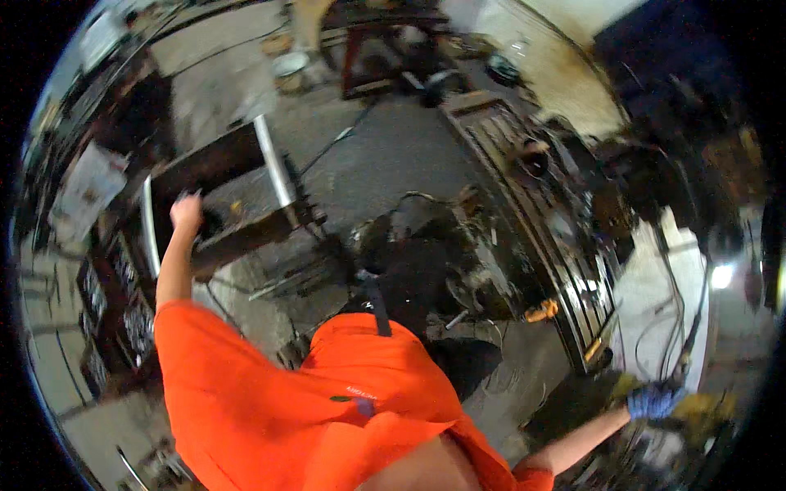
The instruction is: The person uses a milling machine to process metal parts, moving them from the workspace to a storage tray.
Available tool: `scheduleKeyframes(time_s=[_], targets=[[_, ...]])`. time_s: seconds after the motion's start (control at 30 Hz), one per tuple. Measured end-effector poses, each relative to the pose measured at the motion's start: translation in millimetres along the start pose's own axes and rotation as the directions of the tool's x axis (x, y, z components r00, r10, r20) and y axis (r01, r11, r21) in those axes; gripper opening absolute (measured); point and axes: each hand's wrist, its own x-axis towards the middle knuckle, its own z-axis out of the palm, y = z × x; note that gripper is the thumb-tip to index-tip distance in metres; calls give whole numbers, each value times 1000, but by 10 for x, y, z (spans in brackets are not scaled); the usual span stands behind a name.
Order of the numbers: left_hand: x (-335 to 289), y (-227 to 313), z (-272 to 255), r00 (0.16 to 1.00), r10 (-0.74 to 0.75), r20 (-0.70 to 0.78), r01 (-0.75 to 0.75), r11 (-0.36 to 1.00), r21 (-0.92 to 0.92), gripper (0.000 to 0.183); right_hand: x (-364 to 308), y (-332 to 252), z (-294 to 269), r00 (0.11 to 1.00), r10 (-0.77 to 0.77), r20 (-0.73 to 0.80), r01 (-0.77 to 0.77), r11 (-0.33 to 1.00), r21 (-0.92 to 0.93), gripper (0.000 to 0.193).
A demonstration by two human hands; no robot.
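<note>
I cannot tell whether my bare left hand grips anything inside the metal frame; my gloved right hand closes round a dark cable, best kept untangled.

Orange loose shirt: matt cloth, softly creased
Blue right-hand glove: cloth-looking, matt
Dark rectangular frame: metal-looking, dull, with smooth, shiny pale strips along two sides
Long dark slatted bench: metal, glinting along its slats
Grey floor: rough, matt, concrete-looking
White ragged-edged sheet: matt; paper or board unclear
</note>
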Motion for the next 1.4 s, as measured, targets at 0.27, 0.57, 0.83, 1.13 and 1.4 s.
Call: scheduleKeyframes(time_s=[0.27, 0.57, 0.83, 1.13, 1.4], targets=[[433, -277, 286, 979, 198, 44, -203, 952, 230, 14, 250, -135, 34, 998, 51, 30, -58, 937, 344, 16], [248, -567, -223, 993, -54, -106, -85, 304, -949, 34, 435, -282, 70, 881, 471, 36, -397, 696, 598, 33], [285, 435, -1681, 950, 103, -294, -202, -514, -834, 35, 804, -221, 82, 912, 409, 17, -304, 647, 699, 25], [479, 2717, -2549, 833, 485, -266, 173, -685, -707, 32, 2051, 417, 223, 960, 273, -65, -212, 858, 467, 18], [-396, 3860, -2914, 637, 644, -423, 149, -642, -752, 28, 800, 0, -3, 877, 475, 69, -451, 767, 457, 31]])
